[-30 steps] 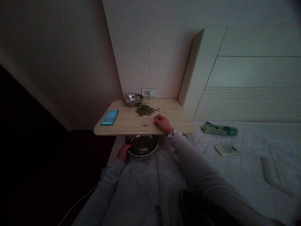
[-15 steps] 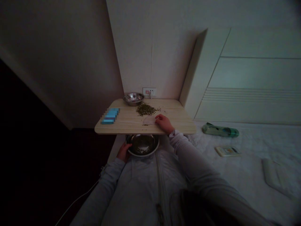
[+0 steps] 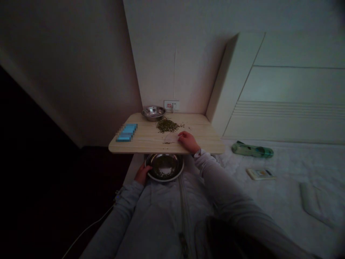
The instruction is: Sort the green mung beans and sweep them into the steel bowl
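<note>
My left hand point(image 3: 142, 175) grips the left rim of a metal bowl point(image 3: 165, 177), thumb over the edge. The bowl sits at my lap, below the near edge of the wooden board point(image 3: 140, 142), and small green beans lie in it. Above the board, my right hand point(image 3: 189, 141) has its fingers closed on the right end of a thin, see-through piece point(image 3: 171, 138), perhaps plastic. A few beans point(image 3: 166, 143) lie just below that piece. Behind it is a spread pile of green beans point(image 3: 167, 125).
At the board's back left stands a second metal bowl point(image 3: 153, 113). A blue, pixelated rectangle point(image 3: 127, 132) is at the left. On the bed point(image 3: 229, 176) are a green bottle point(image 3: 252, 149), a phone point(image 3: 261, 174) and a pale pouch-like item point(image 3: 316, 203). A cable point(image 3: 88, 227) hangs at lower left.
The bowl in my left hand has shifted slightly right and toward me, showing more of its inside. My right hand and the see-through piece have hardly moved.
</note>
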Tool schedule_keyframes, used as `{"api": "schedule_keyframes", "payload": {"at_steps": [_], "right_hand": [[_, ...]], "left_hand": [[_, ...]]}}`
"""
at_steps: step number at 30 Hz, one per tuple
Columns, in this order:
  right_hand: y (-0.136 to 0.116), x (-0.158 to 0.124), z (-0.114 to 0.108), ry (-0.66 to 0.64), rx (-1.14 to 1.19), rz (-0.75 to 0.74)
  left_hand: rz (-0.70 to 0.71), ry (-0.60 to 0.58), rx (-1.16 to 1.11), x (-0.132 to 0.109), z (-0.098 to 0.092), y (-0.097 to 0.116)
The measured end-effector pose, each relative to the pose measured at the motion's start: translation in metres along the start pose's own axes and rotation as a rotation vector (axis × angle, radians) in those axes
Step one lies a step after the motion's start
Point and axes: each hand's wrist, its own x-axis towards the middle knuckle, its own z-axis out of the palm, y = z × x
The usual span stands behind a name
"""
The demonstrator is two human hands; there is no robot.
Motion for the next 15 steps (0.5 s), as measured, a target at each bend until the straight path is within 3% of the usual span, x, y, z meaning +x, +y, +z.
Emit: {"api": "schedule_keyframes", "payload": {"at_steps": [15], "right_hand": [[-0.0007, 0.0018, -0.0045, 0.000, 0.255, 0.049]], "left_hand": [[-0.054, -0.014, -0.106, -0.0013, 0.0027, -0.0015]]}}
